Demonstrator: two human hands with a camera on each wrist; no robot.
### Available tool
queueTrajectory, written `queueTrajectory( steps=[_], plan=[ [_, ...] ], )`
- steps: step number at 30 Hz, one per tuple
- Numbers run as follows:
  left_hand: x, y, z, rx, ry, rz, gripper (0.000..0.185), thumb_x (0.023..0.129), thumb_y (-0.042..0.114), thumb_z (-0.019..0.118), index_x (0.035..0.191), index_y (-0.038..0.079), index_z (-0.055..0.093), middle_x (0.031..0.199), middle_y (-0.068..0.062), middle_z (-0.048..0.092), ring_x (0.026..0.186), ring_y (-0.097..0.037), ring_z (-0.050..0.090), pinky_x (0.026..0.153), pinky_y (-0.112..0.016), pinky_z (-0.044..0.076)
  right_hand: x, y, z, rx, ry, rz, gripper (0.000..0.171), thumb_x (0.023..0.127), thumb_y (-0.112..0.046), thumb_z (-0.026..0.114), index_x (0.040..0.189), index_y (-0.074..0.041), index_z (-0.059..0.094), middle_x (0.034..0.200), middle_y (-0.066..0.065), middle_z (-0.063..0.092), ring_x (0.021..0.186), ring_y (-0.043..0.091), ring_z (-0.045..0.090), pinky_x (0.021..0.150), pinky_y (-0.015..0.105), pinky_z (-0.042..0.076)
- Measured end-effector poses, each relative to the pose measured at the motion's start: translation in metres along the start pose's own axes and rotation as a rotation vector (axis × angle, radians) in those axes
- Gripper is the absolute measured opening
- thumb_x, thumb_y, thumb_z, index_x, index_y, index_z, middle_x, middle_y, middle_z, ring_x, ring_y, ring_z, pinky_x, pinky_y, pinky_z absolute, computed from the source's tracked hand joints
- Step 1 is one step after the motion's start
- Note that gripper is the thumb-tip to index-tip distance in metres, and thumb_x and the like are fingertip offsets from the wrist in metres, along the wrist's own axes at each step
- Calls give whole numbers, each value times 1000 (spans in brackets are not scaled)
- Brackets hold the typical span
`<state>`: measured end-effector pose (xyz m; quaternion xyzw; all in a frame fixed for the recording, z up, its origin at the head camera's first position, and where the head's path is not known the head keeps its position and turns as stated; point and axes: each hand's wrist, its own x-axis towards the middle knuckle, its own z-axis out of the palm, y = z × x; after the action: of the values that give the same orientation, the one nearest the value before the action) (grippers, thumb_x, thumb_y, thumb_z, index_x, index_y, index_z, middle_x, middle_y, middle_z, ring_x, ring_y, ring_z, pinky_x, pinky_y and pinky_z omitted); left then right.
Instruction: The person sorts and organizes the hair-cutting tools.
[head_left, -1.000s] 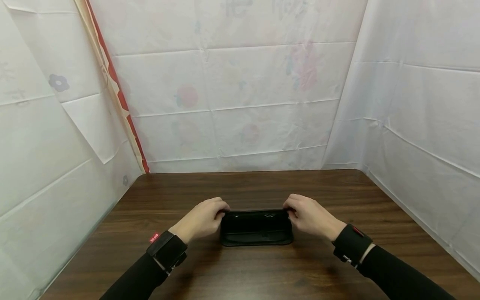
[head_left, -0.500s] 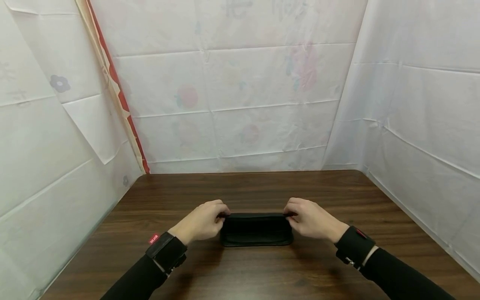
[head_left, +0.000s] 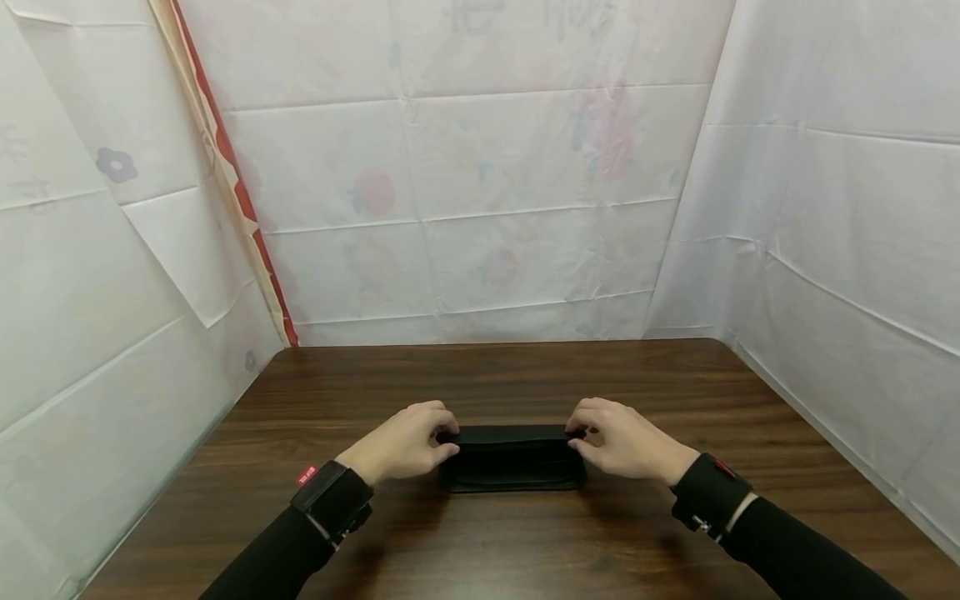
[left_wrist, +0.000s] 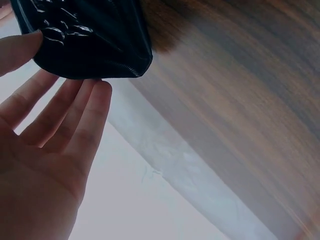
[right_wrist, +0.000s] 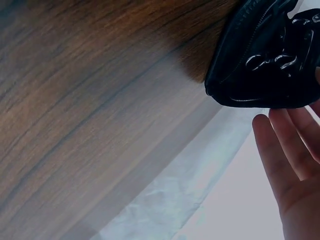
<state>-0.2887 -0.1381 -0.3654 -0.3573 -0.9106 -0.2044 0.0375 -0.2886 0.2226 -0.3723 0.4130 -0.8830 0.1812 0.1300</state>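
A black rectangular case (head_left: 517,467), glossy on some surfaces with stitched-looking seams at the corners, lies wide side toward me on the table. Its mouth faces me and its inside is dark. At its left end the left hand (head_left: 405,442) holds the upper edge. In the left wrist view, that thumb (left_wrist: 20,50) lies against the shiny face of the case (left_wrist: 90,45) while the fingers are behind the edge. The right hand (head_left: 626,437) holds the opposite end of the upper edge. Several of its fingers (right_wrist: 287,145) reach behind the case in the right wrist view; its thumb is mostly cut off.
Dark wood-grain table (head_left: 510,550) lies under the case. White sheeting hangs along the back (head_left: 465,167), left and right sides, with a red-and-cream border strip (head_left: 232,175) at the left rear corner. Both wrists wear black bands.
The upper edge of the case has tipped lower, and a band along its top now shows. Both thumbs have straightened away from the forefingers. The hands have sunk slightly.
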Motion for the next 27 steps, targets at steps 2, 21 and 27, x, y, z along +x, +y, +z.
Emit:
queueTrajectory(
  steps=[2,21,27],
  plan=[
    [1,0,0,-6,-10,-11,20,96,18,71,111,5,72,108,-2,63,89,-16,62,79,-36,54,0,0,0,14,-12,5,10,96,-15,72,106,-15,70,103,-4,63,91,12,63,77,28,55],
    [3,-11,10,-94,-172,-212,64,90,48,72,139,8,58,142,-12,54,130,-31,52,107,-53,42,4,7,-2,221,-281,217,53,97,-36,69,143,-13,55,141,2,51,130,28,52,102,53,45],
    [4,-13,12,-132,-212,-217,79,86,49,75,147,6,50,146,-13,51,131,-30,50,108,-52,40,4,10,-3,299,-362,270,70,94,-41,71,152,-12,45,155,10,41,139,37,43,108,59,39]
  ],
)
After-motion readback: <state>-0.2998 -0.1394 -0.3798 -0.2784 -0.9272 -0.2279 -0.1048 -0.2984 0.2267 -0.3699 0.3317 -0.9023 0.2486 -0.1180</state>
